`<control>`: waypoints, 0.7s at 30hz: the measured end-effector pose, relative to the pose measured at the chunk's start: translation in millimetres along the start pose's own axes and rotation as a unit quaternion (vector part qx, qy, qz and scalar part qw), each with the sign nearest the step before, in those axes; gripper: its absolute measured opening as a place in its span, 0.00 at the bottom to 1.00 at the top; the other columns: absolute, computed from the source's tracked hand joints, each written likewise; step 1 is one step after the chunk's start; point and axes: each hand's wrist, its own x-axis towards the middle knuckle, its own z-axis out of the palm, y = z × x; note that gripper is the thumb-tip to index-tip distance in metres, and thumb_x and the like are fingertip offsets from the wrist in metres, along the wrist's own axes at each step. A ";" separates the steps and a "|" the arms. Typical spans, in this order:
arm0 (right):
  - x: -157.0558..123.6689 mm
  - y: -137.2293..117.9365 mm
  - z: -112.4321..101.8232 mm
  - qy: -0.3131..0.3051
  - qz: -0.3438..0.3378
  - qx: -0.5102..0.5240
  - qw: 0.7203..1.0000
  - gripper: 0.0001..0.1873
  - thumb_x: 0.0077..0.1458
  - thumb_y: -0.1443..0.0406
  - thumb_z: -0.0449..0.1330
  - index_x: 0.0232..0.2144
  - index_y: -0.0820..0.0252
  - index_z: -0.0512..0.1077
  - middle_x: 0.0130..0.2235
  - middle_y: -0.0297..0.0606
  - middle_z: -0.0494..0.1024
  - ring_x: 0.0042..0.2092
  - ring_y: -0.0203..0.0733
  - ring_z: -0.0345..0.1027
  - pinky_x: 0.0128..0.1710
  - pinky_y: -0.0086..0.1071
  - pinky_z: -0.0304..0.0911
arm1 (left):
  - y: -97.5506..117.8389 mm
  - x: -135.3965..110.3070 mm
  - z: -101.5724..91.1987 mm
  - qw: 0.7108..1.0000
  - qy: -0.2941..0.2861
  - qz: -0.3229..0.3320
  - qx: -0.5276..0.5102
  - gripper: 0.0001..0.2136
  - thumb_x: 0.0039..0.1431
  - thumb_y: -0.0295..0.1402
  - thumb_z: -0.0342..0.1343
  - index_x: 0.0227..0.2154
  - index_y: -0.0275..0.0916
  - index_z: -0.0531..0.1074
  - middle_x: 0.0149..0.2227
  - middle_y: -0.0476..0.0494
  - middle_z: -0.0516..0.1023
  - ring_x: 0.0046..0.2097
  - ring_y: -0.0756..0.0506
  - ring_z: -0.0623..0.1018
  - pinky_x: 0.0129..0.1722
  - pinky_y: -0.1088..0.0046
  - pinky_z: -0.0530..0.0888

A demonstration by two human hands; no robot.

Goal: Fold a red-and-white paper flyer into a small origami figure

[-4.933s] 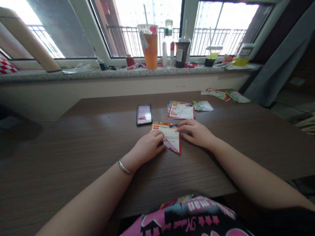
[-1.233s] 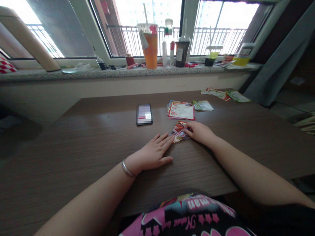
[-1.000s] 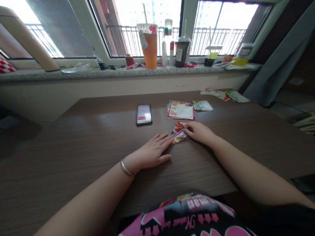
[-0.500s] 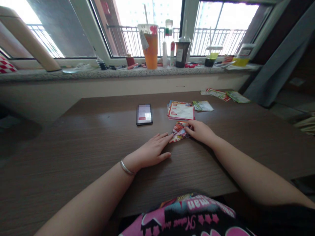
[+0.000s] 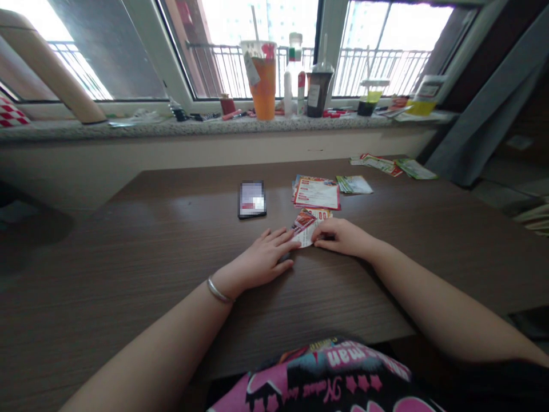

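A partly folded printed paper flyer (image 5: 305, 230) lies on the brown table, with a red picture and a white printed area showing. My left hand (image 5: 268, 257) rests flat with its fingers spread, the fingertips on the flyer's left edge. At the flyer's right side, my right hand (image 5: 343, 236) has its thumb and fingers pinched on the paper's edge. Just beyond the flyer lies a stack of red-bordered printed sheets (image 5: 317, 193). Part of the flyer is hidden beneath my fingers.
A phone (image 5: 252, 199) lies left of the sheets. Green-and-white leaflets (image 5: 354, 185) sit to their right, and more leaflets (image 5: 414, 169) lie at the table's far right corner. On the windowsill stand an orange drink cup (image 5: 262, 83), a dark cup (image 5: 318, 91) and bottles.
My right hand has moved slightly left and nearer to me, turning part of the flyer so that a white printed area shows. My left hand has shifted a little left.
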 end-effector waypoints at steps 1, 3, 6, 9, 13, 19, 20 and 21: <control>0.3 0.1 -0.5 -0.009 -0.011 -0.013 1.000 0.06 0.56 0.65 0.59 0.35 0.59 0.76 0.37 0.38 0.79 0.40 0.40 0.71 0.44 0.33 0.64 | 0.3 -0.2 -0.8 1.000 -0.002 0.005 0.002 0.22 0.65 0.41 0.48 0.61 0.47 0.58 0.67 0.40 0.52 0.67 0.38 0.54 0.63 0.51 0.52; 0.8 0.8 -1.1 -0.016 -0.020 -0.029 0.999 0.07 0.56 0.64 0.59 0.35 0.59 0.76 0.38 0.39 0.80 0.41 0.40 0.72 0.45 0.34 0.63 | 1.4 -0.9 -3.4 1.000 -0.008 0.014 0.003 0.21 0.65 0.41 0.49 0.60 0.48 0.59 0.67 0.40 0.52 0.67 0.37 0.52 0.63 0.51 0.52; 0.9 3.1 -1.2 -0.010 -0.007 -0.025 1.000 0.08 0.57 0.63 0.59 0.36 0.58 0.77 0.39 0.39 0.80 0.42 0.40 0.72 0.45 0.33 0.64 | 3.9 -1.9 -7.9 1.000 -0.019 0.021 -0.008 0.20 0.65 0.40 0.49 0.58 0.46 0.61 0.67 0.39 0.52 0.68 0.37 0.51 0.64 0.51 0.52; 0.5 4.7 -1.2 -0.007 0.009 -0.016 1.000 0.09 0.57 0.62 0.58 0.37 0.57 0.77 0.39 0.37 0.80 0.42 0.39 0.72 0.45 0.32 0.64 | 5.3 -2.3 -9.6 0.999 -0.008 0.023 -0.020 0.19 0.64 0.38 0.50 0.57 0.43 0.63 0.67 0.39 0.51 0.68 0.38 0.51 0.64 0.53 0.52; 0.2 2.9 -3.1 -0.004 0.055 -0.021 0.998 0.11 0.58 0.61 0.58 0.36 0.58 0.78 0.36 0.37 0.81 0.38 0.40 0.73 0.41 0.32 0.64 | 5.3 -2.7 -8.2 0.999 0.021 0.041 -0.027 0.20 0.65 0.37 0.49 0.58 0.42 0.62 0.66 0.42 0.56 0.67 0.42 0.54 0.65 0.60 0.54; 1.0 3.4 -4.6 0.031 0.107 -0.014 0.994 0.12 0.58 0.60 0.57 0.34 0.57 0.78 0.34 0.37 0.80 0.36 0.40 0.72 0.39 0.32 0.63 | 9.3 -2.3 -9.2 0.999 0.019 0.031 -0.010 0.25 0.64 0.38 0.50 0.62 0.38 0.56 0.65 0.41 0.57 0.67 0.43 0.54 0.65 0.64 0.55; 1.3 4.6 -3.9 0.041 0.116 -0.012 0.992 0.12 0.58 0.59 0.56 0.33 0.57 0.78 0.35 0.37 0.80 0.37 0.41 0.72 0.40 0.32 0.63 | 10.1 -2.0 -9.4 0.999 0.018 0.024 -0.010 0.26 0.64 0.39 0.51 0.62 0.37 0.55 0.65 0.40 0.58 0.66 0.43 0.56 0.64 0.64 0.56; 1.7 6.0 -3.1 0.052 0.125 -0.011 0.991 0.12 0.58 0.59 0.57 0.33 0.58 0.78 0.36 0.37 0.80 0.38 0.41 0.72 0.41 0.32 0.63 | 10.6 -1.7 -9.3 1.000 0.018 0.018 -0.010 0.27 0.63 0.39 0.51 0.63 0.37 0.54 0.64 0.39 0.59 0.65 0.43 0.59 0.64 0.64 0.57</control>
